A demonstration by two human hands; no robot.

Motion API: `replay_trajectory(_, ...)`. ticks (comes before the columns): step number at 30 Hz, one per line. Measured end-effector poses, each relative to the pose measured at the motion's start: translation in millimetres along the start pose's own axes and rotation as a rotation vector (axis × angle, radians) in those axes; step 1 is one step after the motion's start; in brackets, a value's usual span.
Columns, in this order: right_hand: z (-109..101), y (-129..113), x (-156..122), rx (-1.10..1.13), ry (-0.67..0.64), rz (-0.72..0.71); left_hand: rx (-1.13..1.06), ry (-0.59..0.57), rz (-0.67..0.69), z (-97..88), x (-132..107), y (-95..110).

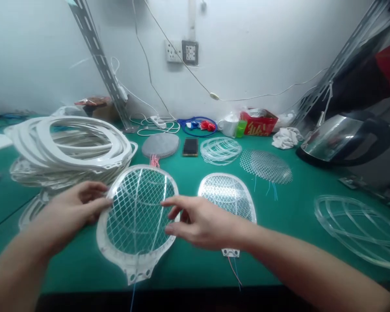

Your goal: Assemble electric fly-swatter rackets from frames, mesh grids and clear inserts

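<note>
A white electric mosquito-swatter head [136,255] lies in front of me, with a metal mesh and pale plastic ribs inside its rim. A blue wire trails from its neck. My left hand [81,201] has its thumb on the left rim and its fingers curled around that edge. Over the right rim, my right hand [195,219] has its index finger stretched above the mesh and its thumb apart, near the rim. A second swatter head [227,190] lies to the right, partly hidden by my right hand and forearm; pink and blue wires hang from its neck.
White frames [81,162] are piled at the left. Behind are stacked grey mesh discs [160,145], clear plastic rib rings [221,151] and loose mesh sheets [266,166]. A kettle [341,138] and more clear rib rings [360,229] are at the right.
</note>
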State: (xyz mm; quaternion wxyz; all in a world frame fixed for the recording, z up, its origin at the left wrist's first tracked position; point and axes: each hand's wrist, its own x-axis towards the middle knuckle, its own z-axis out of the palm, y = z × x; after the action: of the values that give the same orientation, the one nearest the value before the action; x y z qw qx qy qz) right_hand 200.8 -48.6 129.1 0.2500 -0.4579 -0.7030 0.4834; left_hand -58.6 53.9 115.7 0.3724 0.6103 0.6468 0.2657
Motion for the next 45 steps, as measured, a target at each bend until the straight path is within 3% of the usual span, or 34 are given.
replay_trajectory(2, -13, -18, -3, 0.048, 0.06, -0.035, -0.206, -0.077, 0.025, 14.0, -17, 33)
replay_trajectory(5, -29, -33, -7, -0.017, 0.276, -0.061, -0.388, -0.198, 0.209, 48.8, -29, 75)
replay_trajectory(9, -50, -19, -14, -0.105, 0.498, -0.003, -0.367, -0.454, 0.352, 90.2, -26, 97)
replay_trajectory(12, -62, 5, -20, -0.074, 0.553, 0.116, -0.261, -0.599, 0.33, 105.1, -20, 94)
replay_trajectory(14, -67, 19, -22, -0.007, 0.569, 0.188, -0.203, -0.623, 0.306, 108.0, -13, 87)
replay_trajectory(16, -70, 32, -24, 0.073, 0.593, 0.241, -0.133, -0.577, 0.302, 107.6, -4, 76)
replay_trajectory(18, -72, 44, -25, 0.172, 0.622, 0.265, -0.08, -0.46, 0.275, 106.5, 8, 62)
replay_trajectory(21, -74, 65, -31, 0.363, 0.665, 0.239, -0.092, -0.254, 0.114, 109.5, 24, 37)
replay_trajectory(22, -75, 73, -34, 0.431, 0.69, 0.221, -0.124, -0.223, 0.044, 112.3, 27, 31)
replay_trajectory(24, -75, 88, -42, 0.553, 0.752, 0.2, -0.256, -0.286, -0.082, 120.3, 30, 23)
replay_trajectory(28, -73, 114, -64, 0.674, 0.854, 0.219, -0.582, -0.573, -0.157, 141.6, 28, 30)
replay_trajectory(33, -67, 139, -89, 0.643, 0.838, 0.365, -0.576, -0.586, -0.198, 173.4, 30, 53)
replay_trajectory(37, -63, 155, -97, 0.658, 0.823, 0.451, -0.585, -0.586, -0.273, 193.6, 38, 60)
replay_trajectory(45, -62, 149, -98, 0.543, 0.799, 0.543, -0.406, -0.628, -0.227, 198.2, 45, 58)
